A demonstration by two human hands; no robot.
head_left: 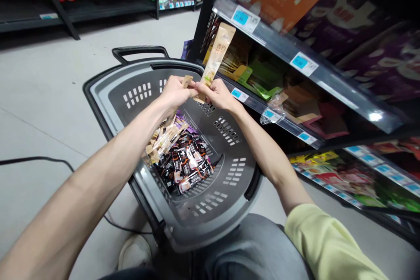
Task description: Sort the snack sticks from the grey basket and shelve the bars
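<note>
– What is in the fingers?
– The right hand (219, 94) pinches a long beige sachet (218, 50) near its lower end, thumb across the front, the packet tilting up and to the right. The left hand (173, 91) meets it there, fingers closed around a small beige strip (187, 81); whether that is a second sachet, I cannot tell.
– And beneath the hands?
– A grey shopping basket (205, 238), its slotted floor carrying beige packets (168, 136) beside glossy dark packets (193, 162). The raised sachet stands above its far rim.
– Beyond that?
– At right, a store shelf (348, 96) with blue price tags and a green carton (251, 83); at left, a black cable (39, 158) crosses the pale floor (49, 78).
</note>
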